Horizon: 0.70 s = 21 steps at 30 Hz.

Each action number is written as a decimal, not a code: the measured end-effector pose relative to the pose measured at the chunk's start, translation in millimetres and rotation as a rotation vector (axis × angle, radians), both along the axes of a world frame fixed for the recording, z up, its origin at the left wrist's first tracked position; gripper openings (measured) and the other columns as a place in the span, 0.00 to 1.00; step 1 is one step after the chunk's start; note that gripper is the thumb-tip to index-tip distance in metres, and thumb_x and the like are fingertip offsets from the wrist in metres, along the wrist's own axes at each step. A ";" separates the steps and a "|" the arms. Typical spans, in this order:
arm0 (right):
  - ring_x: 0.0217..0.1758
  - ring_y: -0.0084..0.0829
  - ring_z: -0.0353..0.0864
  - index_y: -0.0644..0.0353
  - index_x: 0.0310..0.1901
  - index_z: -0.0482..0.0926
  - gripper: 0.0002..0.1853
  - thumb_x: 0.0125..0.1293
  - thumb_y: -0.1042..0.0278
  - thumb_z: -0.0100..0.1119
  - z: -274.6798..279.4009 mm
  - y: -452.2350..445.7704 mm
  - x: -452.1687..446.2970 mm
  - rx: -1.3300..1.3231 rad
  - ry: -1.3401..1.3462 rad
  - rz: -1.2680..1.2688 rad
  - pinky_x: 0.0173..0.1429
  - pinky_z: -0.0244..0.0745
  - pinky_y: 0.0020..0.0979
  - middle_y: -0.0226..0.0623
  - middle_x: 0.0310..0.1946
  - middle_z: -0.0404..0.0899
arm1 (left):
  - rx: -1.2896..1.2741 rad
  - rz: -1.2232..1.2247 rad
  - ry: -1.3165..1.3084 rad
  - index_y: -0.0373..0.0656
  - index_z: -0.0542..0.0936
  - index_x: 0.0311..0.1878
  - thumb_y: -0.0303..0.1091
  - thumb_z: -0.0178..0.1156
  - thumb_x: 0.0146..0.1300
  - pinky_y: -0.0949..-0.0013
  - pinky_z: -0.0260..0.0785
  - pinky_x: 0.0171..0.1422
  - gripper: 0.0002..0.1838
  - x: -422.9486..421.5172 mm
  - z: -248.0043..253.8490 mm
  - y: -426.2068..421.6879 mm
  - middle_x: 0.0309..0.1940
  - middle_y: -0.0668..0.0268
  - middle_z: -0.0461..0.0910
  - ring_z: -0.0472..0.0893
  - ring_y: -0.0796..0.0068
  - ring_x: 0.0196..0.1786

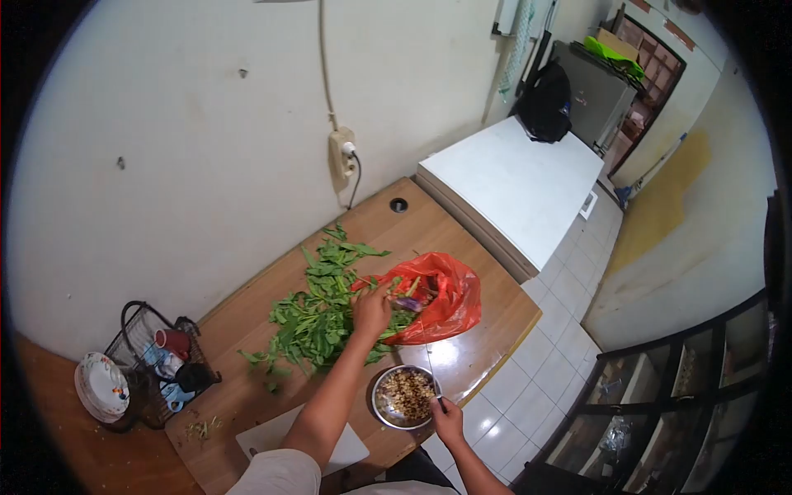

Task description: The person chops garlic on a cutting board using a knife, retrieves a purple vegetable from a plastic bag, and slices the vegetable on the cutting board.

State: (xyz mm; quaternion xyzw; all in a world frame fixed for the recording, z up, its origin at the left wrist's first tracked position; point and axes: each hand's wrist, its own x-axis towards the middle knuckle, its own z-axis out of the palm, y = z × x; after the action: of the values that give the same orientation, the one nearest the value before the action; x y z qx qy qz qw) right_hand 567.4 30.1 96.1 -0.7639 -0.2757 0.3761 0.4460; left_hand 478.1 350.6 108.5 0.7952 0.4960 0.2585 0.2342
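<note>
- The leafy greens [318, 318] lie in a loose, wide heap on the wooden table [462, 231], between the wall [206, 148] and the person.
- The left hand [371, 309] is at the right edge of this heap, just beside the opening of the red plastic bag [450, 301]. Its fingers are bent, but I cannot tell if they grip a stem or something else.
- The red plastic bag lies on the table, to the right of the greens, with its mouth open toward the left hand. A purple piece [407, 304] shows at this mouth; what it is, I cannot tell exactly.
- The right hand [448, 421] is closed around the dark handle of a knife [436, 385]. The thin blade points away from the person, over the right side of the bowl.
- The round metal bowl [376, 406] stands near the bag, on the person's side of it. It contains many small pieces, pale and brown.
- A white cutting board [351, 448] lies near the person, partly hidden under the left forearm.
- Some small plant scraps [202, 428] are on the table, to the left of the board.
- At the far left there is a black wire rack [136, 318] with a red cup [172, 340] in it, and beside it are plates [106, 386].
- Beyond the table's far end is a white flat surface [516, 186], with a black bag [546, 103] on it.
</note>
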 end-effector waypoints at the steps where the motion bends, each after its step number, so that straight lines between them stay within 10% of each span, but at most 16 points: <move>1: 0.30 0.20 0.73 0.67 0.39 0.83 0.21 0.73 0.52 0.61 0.8 -1.5 -3.3 -0.025 0.026 0.020 0.38 0.72 0.31 0.33 0.23 0.78 | -0.069 -0.047 0.041 0.53 0.80 0.61 0.40 0.65 0.63 0.47 0.64 0.62 0.22 -8.0 7.4 -3.3 0.50 0.65 0.85 0.78 0.57 0.57; 21: 0.26 0.16 0.63 0.66 0.33 0.80 0.20 0.74 0.53 0.63 12.9 -59.0 -2.2 -0.133 -0.021 0.117 0.30 0.63 0.27 0.24 0.18 0.68 | -0.326 0.120 0.394 0.55 0.86 0.51 0.59 0.75 0.46 0.47 0.58 0.70 0.30 62.0 1.5 -11.8 0.53 0.64 0.84 0.77 0.59 0.61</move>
State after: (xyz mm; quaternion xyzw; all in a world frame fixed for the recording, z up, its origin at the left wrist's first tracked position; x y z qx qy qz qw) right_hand 565.2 -28.9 108.9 -0.7782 -0.2990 0.4112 0.3687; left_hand 540.2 338.9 109.9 0.7511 0.6134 0.0290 0.2424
